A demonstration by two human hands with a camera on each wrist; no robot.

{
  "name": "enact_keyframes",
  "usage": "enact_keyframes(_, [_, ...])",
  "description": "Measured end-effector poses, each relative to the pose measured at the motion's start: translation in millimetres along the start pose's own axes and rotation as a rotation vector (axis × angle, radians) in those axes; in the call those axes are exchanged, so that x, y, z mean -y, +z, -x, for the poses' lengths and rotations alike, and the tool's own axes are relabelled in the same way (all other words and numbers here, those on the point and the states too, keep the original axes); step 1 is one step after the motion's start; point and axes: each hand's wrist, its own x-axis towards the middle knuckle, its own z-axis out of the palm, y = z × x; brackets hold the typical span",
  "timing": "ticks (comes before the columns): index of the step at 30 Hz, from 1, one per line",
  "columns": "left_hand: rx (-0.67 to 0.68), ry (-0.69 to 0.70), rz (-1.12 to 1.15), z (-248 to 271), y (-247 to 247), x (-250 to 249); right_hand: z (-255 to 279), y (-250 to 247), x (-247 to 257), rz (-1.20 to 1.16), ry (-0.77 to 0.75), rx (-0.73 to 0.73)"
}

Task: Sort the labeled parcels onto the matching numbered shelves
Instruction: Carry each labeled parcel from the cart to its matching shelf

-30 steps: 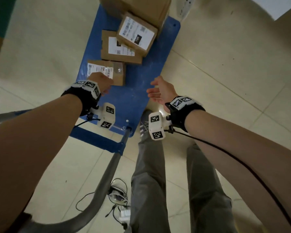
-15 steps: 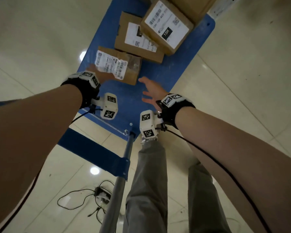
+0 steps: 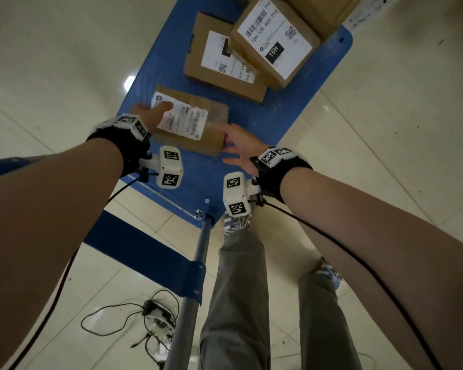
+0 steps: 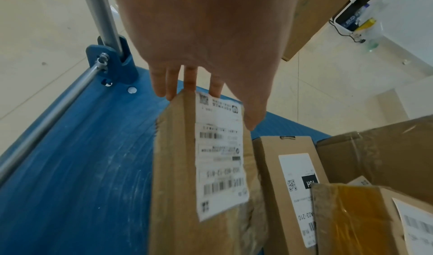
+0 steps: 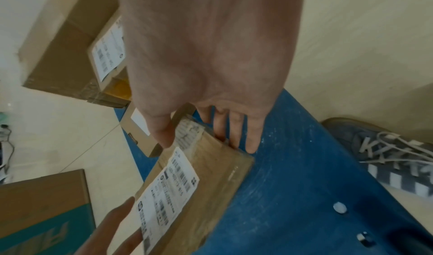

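Observation:
A small brown parcel with a white label sits tilted at the near end of the blue cart deck. My left hand grips its left end, thumb on the label and fingers behind the edge; the left wrist view shows this hand pinching the small parcel. My right hand holds the right end. In the right wrist view the right hand has its thumb on the small parcel's taped top and its fingers down the end face.
A flat labeled box and a box marked 15H lie farther along the deck, with a big carton behind. The cart's handle post rises by my legs. Cables lie on the tiled floor.
My left hand slid onto the small parcel's left end and took hold. My right hand reached forward from open air to the right end. The parcel now looks tilted.

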Motion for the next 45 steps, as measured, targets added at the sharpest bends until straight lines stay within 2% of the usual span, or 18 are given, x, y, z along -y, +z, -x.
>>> enact_keyframes(4, [0.0,-0.048,0.044,12.3,-0.3,2.4,18.3,-11.6,-14.1,-0.007,0.046,-0.005])
enact_keyframes(9, [0.051,-0.098,0.095,-7.9,11.5,16.5,47.8,-31.1,-30.1,-0.226,0.019,-0.043])
enact_keyframes(11, [0.096,-0.037,0.109,28.5,15.4,-1.9,65.6,-45.5,-37.8,-0.304,-0.002,-0.038])
enact_keyframes(14, [0.274,0.039,0.046,79.7,27.5,-27.3,99.7,-74.3,-45.2,-0.377,-0.032,-0.067])
enact_keyframes(16, [0.361,0.031,0.006,106.6,36.0,-40.4,123.8,-96.4,-48.1,-0.44,-0.056,-0.099])
enact_keyframes(23, [0.551,0.079,0.012,231.2,74.8,-98.7,200.5,-171.9,-55.8,-0.622,-0.22,-0.336])
enact_keyframes(26, [0.694,0.127,0.01,285.5,94.5,-120.2,234.7,-195.0,-58.1,-0.722,-0.268,-0.461])
enact_keyframes(28, [0.7,0.184,0.0,320.5,104.8,-130.6,250.5,-209.4,-60.4,-0.786,-0.298,-0.594])
enact_keyframes(30, [0.666,0.246,0.016,358.4,112.6,-136.6,283.2,-220.1,-60.4,-0.836,-0.323,-0.661])
enact_keyframes(36, [0.706,0.254,0.087,455.4,116.7,-134.4,397.1,-233.4,-68.4,-0.849,-0.431,-0.487])
enact_keyframes(45, [0.731,0.375,-0.015,604.4,105.1,-144.2,551.8,-254.4,-97.6,-0.717,-0.492,-0.438])
